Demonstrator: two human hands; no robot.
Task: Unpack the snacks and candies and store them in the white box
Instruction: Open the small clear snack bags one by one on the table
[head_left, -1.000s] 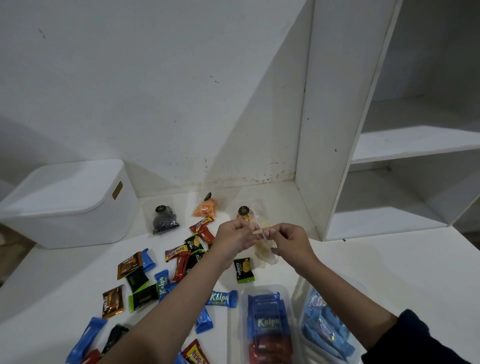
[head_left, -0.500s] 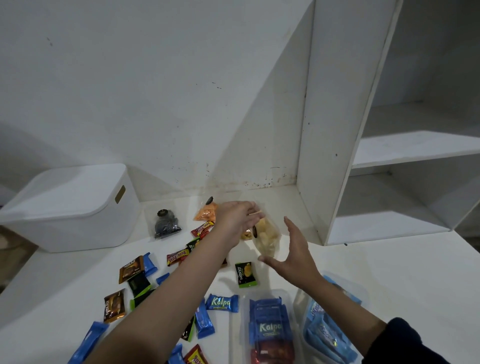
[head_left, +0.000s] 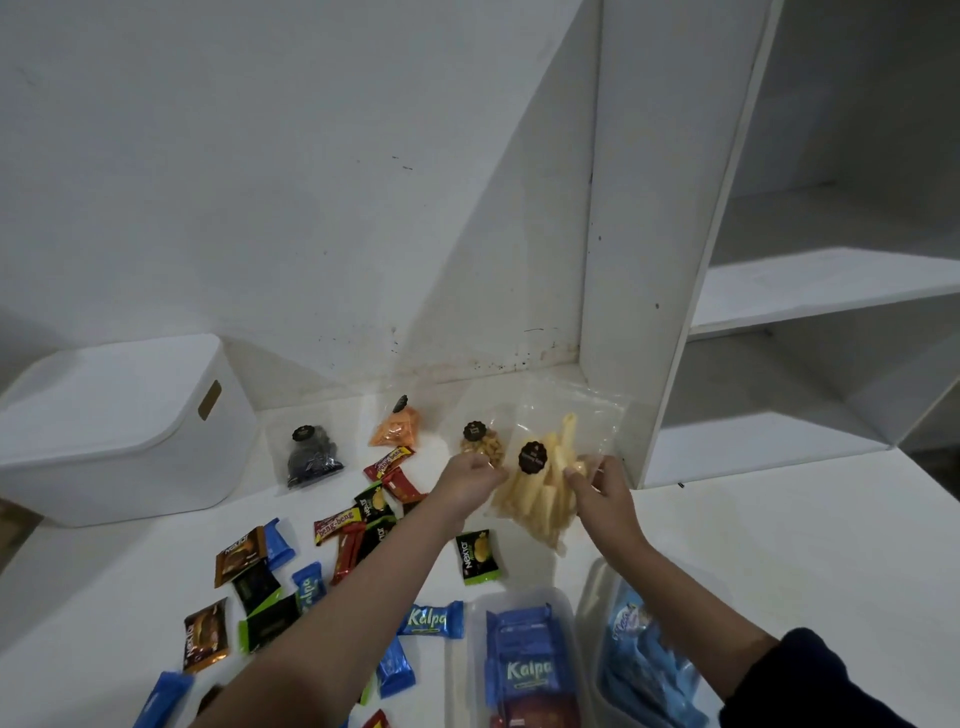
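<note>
Left hand (head_left: 470, 480): pinched on the left edge of a clear plastic bag of pale yellow stick snacks with a round black sticker (head_left: 545, 480).
Right hand (head_left: 597, 486): pinched on the same bag's right edge; bag held between both.
Bag position: well right of the lidded white plastic box with a tan handle slot (head_left: 119, 431), near the white shelf unit (head_left: 660, 270).
Other clear bags: dark (head_left: 311, 457), orange (head_left: 397, 428), nut-coloured (head_left: 483, 447), between box and held bag.
Wrapped candies (head_left: 332, 525): scattered in front of the box.
Progress: early, by my reading; lid on, nothing visibly stored.
</note>
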